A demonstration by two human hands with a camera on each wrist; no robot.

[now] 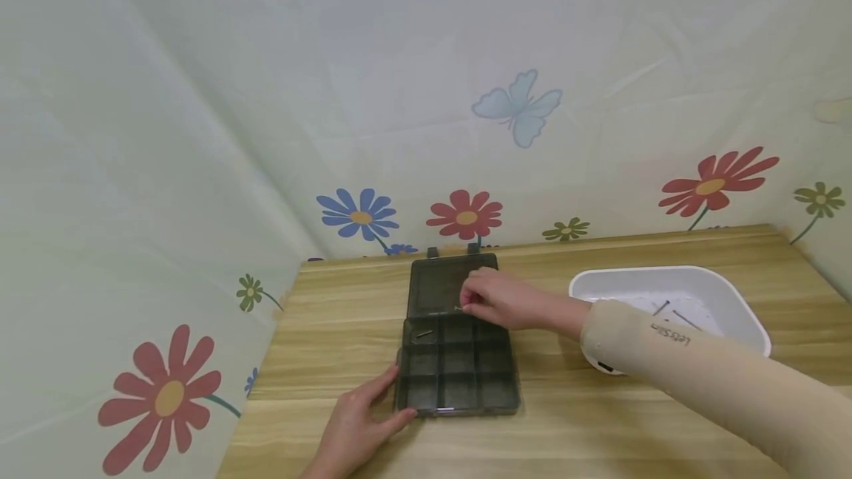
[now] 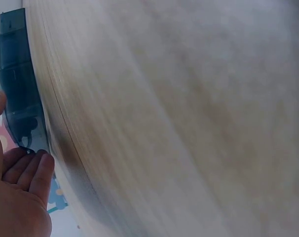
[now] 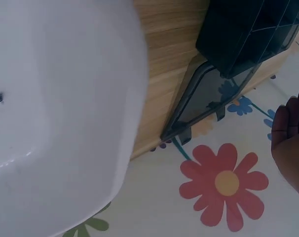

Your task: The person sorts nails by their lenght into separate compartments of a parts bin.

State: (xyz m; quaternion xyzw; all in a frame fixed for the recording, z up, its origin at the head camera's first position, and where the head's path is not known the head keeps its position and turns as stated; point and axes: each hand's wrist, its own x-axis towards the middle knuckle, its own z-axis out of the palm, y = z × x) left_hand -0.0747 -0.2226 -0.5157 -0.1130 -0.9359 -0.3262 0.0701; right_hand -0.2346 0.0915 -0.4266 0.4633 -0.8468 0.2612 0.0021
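Note:
A dark see-through compartment box (image 1: 459, 375) lies on the table with its lid (image 1: 433, 287) folded back. My left hand (image 1: 356, 420) grips its near left corner, thumb at the front edge and fingers along the side; the left wrist view also shows these fingers (image 2: 28, 170) bent against the box (image 2: 21, 74). Over the lid's right side, my right hand (image 1: 499, 298) pinches a small screw (image 1: 458, 308), mostly hidden by the fingertips. Thin screws (image 1: 424, 333) lie in the far left compartment. In the right wrist view the right hand (image 3: 292, 133) shows only partly.
Right of the box stands a white tray (image 1: 732, 301) with several long thin screws (image 1: 685, 320) in it; my right forearm crosses over its near side. A flower-printed cloth (image 1: 399, 94) hangs behind the wood-grain table (image 1: 346, 301).

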